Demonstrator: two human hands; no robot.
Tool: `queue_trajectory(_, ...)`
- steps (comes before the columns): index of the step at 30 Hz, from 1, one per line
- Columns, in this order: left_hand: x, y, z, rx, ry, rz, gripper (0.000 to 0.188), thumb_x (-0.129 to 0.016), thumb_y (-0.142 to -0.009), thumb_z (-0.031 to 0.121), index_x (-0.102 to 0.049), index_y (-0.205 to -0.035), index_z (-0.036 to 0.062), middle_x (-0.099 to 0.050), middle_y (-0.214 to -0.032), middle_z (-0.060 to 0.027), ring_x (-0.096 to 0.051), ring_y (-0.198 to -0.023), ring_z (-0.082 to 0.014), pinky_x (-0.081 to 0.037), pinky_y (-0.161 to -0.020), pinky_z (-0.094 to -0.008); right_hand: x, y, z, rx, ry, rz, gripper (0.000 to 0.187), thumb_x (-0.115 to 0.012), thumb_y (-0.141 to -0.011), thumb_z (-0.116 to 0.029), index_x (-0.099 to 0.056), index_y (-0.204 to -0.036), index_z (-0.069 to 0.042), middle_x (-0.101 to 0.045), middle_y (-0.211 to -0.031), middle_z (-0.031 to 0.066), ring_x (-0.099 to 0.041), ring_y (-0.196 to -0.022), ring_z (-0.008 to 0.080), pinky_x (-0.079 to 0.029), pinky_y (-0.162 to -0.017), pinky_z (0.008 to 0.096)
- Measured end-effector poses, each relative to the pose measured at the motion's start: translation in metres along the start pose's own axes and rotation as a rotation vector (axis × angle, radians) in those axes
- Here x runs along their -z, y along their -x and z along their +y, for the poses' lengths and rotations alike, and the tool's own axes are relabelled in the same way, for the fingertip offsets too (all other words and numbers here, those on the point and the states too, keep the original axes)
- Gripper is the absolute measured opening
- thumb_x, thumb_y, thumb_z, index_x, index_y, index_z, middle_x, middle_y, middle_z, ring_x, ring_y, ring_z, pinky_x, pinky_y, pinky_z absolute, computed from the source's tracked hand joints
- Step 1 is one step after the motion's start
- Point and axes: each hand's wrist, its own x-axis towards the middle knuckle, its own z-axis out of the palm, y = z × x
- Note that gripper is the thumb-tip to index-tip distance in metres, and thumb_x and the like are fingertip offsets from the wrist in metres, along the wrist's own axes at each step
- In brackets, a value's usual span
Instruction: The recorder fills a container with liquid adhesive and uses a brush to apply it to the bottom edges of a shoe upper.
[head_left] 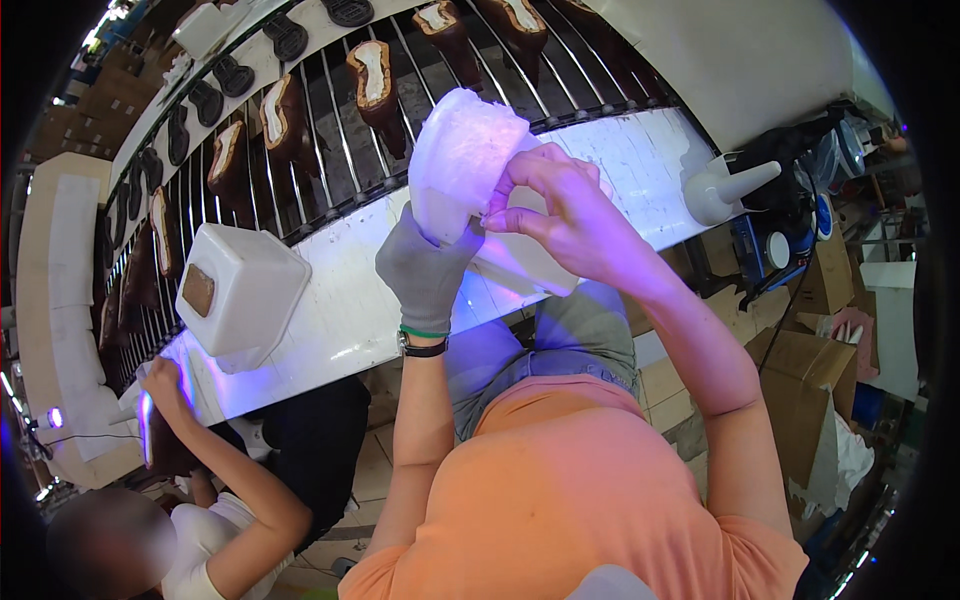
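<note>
My left hand, in a grey glove with a green cuff, is closed around the lower end of a white, cup-like piece. Violet-pink light falls on its pale, rough-looking face, and I cannot make out its exact kind. At its right edge my bare right hand is closed in a pinch, thumb against fingertips; whatever lies between them is too small to tell. Below that hand, at the bench's front edge, is a smooth white object, partly hidden.
A conveyor of metal rods carries several upturned brown boots; black soles line the shelf beyond. On the white bench stand a square white container and a white nozzle bottle. A co-worker's arm reaches in at left.
</note>
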Motion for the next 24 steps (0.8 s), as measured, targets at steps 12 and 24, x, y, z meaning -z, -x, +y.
queue_trajectory(12, 0.000, -0.001, 0.009, -0.003, -0.005, -0.005, 0.041, -0.083, -0.064, 0.035, -0.067, -0.089, 0.0061, -0.066, -0.067, -0.0098, -0.066, -0.058, -0.0255, -0.051, -0.055, -0.0346, 0.005, 0.011, 0.000, -0.014, 0.181, 0.174, 0.013, -0.074, -0.082, -0.017, -0.066, -0.090, -0.010, -0.063, -0.092, -0.0016, -0.053, -0.102, 0.0171, -0.025, -0.102, 0.0384)
queue_trajectory(24, -0.002, 0.000, 0.008, -0.007, 0.002, 0.008, 0.039, -0.084, -0.063, 0.031, -0.067, -0.088, 0.0069, -0.066, -0.067, -0.0104, -0.066, -0.059, -0.0267, -0.051, -0.056, -0.0352, 0.005, 0.008, -0.007, 0.137, 0.255, 0.131, 0.007, -0.073, -0.082, -0.014, -0.069, -0.086, -0.010, -0.065, -0.090, -0.0016, -0.055, -0.102, 0.0173, -0.025, -0.101, 0.0405)
